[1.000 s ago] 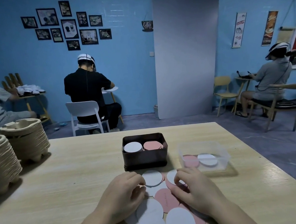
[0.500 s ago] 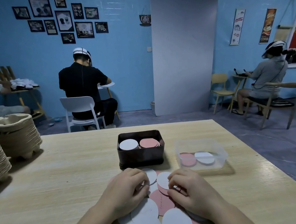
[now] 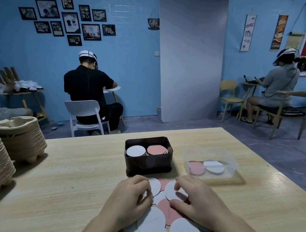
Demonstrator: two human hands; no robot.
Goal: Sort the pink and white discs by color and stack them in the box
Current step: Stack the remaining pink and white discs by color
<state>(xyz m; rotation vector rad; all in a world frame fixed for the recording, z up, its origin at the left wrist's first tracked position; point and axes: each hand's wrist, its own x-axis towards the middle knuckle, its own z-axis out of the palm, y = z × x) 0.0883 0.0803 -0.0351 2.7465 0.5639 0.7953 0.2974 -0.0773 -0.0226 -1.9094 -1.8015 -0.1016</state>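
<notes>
Far beyond the fingers [image 3: 177, 183] of the right hand [image 3: 199, 203], on the blue wall [image 3: 134, 61], a small dark hanging sign [image 3: 153, 23] reads "Coffee". Further right of the fingers, a white banner [image 3: 248, 32] carries "COFFEE" in red letters near its top. A brown banner [image 3: 278, 32] beside it shows "COFFEE" at its foot. The framed pictures [image 3: 68, 21] up and left of the fingers bear print too small to read. Just below the fingers, faint handwriting on a pink disc [image 3: 168, 213] cannot be made out.
</notes>
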